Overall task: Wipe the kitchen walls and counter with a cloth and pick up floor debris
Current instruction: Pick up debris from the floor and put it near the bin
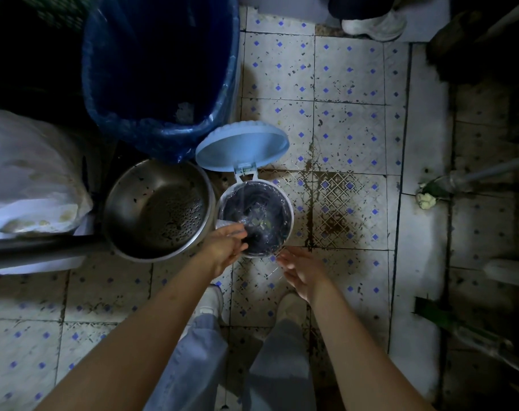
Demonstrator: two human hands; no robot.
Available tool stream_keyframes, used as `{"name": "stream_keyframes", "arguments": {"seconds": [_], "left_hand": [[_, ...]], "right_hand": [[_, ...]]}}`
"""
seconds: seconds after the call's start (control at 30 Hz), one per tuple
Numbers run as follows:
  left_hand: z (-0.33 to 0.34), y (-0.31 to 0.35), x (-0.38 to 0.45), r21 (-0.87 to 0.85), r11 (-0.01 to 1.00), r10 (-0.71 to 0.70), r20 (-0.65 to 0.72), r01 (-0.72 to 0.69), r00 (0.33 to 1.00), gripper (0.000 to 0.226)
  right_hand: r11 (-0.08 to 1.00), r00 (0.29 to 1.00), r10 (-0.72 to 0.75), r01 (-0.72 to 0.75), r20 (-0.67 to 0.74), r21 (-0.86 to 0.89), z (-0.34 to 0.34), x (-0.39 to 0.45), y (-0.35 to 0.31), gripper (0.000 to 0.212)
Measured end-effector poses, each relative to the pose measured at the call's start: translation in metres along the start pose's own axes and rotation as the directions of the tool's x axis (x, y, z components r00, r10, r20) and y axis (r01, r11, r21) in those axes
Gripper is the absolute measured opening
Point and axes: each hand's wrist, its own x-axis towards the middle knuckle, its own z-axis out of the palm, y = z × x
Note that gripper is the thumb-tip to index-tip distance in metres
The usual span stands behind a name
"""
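Note:
A small pedal bin (pixel 288 212) with a dark liner stands on the tiled floor, its light blue lid (pixel 242 146) flipped up. My left hand (pixel 224 247) hovers over the bin's near rim with relaxed fingers and nothing visible in it. My right hand (pixel 304 272) is just below and right of the bin, palm up, fingers straight and empty. A pale scrap of debris (pixel 426 200) lies on the floor at the right beside a pipe. No cloth is in view.
A steel colander bowl (pixel 157 209) sits left of the bin, a large blue-lined bin (pixel 160 69) behind it, a white plastic bag (pixel 30 179) at far left. Another person's shoe (pixel 374 25) stands at the top. My own feet (pixel 291 307) are below the bin. The floor (pixel 350 114) is stained.

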Motion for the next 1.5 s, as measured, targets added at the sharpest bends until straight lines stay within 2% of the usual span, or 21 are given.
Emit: {"name": "stream_keyframes", "arguments": {"seconds": [0.23, 0.4, 0.6, 0.67, 0.77, 0.87, 1.03, 1.07, 1.13, 1.17, 1.2, 1.23, 1.3, 1.37, 1.43, 1.47, 1.5], "left_hand": [[-0.006, -0.01, -0.015, 0.282, 0.958, 0.037, 0.068, -0.055, 0.997, 0.044], [0.0, -0.022, -0.02, 0.492, 0.855, 0.06, 0.222, -0.164, 0.973, 0.047], [-0.002, -0.052, 0.008, 0.632, 0.729, 0.043, 0.34, -0.262, 0.94, 0.047], [0.0, -0.069, 0.027, 0.67, 0.693, 0.033, 0.338, -0.265, 0.941, 0.045], [0.009, -0.097, 0.06, 0.719, 0.651, -0.021, 0.336, -0.242, 0.942, 0.04], [0.027, -0.123, 0.096, 0.805, 0.54, -0.085, 0.34, -0.244, 0.936, 0.029], [0.038, -0.163, 0.156, 0.946, 0.191, -0.111, 0.286, -0.262, 0.952, 0.02], [0.041, -0.166, 0.17, 0.94, 0.231, -0.149, 0.291, -0.253, 0.945, 0.019], [0.046, -0.172, 0.195, 0.879, 0.444, -0.263, 0.313, -0.173, 0.913, 0.014], [0.052, -0.178, 0.21, 0.776, 0.628, -0.273, 0.299, -0.066, 0.915, 0.02], [0.057, -0.185, 0.224, 0.651, 0.759, -0.302, 0.314, 0.027, 0.9, 0.022], [0.064, -0.189, 0.232, 0.549, 0.827, -0.352, 0.333, 0.124, 0.875, 0.016], [0.078, -0.195, 0.247, 0.508, 0.845, -0.388, 0.367, 0.167, 0.845, 0.007], [0.092, -0.197, 0.262, 0.57, 0.809, -0.397, 0.346, 0.146, 0.85, 0.011], [0.098, -0.2, 0.282, 0.656, 0.753, -0.323, 0.317, 0.04, 0.892, 0.018], [0.099, -0.201, 0.29, 0.692, 0.72, -0.273, 0.352, -0.052, 0.895, 0.018], [0.096, -0.203, 0.298, 0.687, 0.724, -0.28, 0.368, -0.056, 0.887, 0.017]], "right_hand": [[0.999, 0.998, -0.023, 0.021, -0.051, -0.038, -0.01, -0.014, 0.02, 0.031], [0.993, 0.987, -0.02, 0.001, -0.157, -0.12, -0.026, -0.017, 0.041, 0.038], [0.952, 0.981, -0.147, 0.105, -0.127, -0.289, -0.044, -0.004, 0.066, 0.043], [0.928, 0.98, -0.174, 0.13, -0.096, -0.349, -0.051, 0.014, 0.077, 0.04], [0.874, 0.98, -0.187, 0.137, -0.063, -0.466, -0.064, 0.046, 0.1, 0.024], [0.854, 0.98, -0.188, 0.131, -0.063, -0.503, -0.083, 0.088, 0.119, 0.032], [0.688, 0.98, -0.2, 0.134, -0.008, -0.714, -0.115, 0.158, 0.151, 0.038], [0.653, 0.982, -0.189, 0.134, 0.011, -0.745, -0.12, 0.171, 0.155, 0.038], [0.598, 0.986, -0.162, 0.123, 0.03, -0.792, -0.132, 0.199, 0.161, 0.037], [0.582, 0.988, -0.15, 0.123, 0.042, -0.804, -0.137, 0.213, 0.163, 0.036], [0.561, 0.988, -0.14, 0.131, 0.062, -0.818, -0.139, 0.225, 0.164, 0.035], [0.534, 0.986, -0.142, 0.15, 0.087, -0.832, -0.141, 0.235, 0.163, 0.036], [0.469, 0.979, -0.168, 0.183, 0.116, -0.864, -0.143, 0.255, 0.162, 0.041], [0.423, 0.968, -0.212, 0.217, 0.137, -0.88, -0.142, 0.274, 0.163, 0.043], [0.388, 0.954, -0.247, 0.256, 0.168, -0.885, -0.139, 0.291, 0.168, 0.041], [0.381, 0.946, -0.266, 0.279, 0.184, -0.882, -0.138, 0.298, 0.171, 0.04], [0.38, 0.936, -0.289, 0.305, 0.201, -0.873, -0.137, 0.305, 0.175, 0.04]]}}
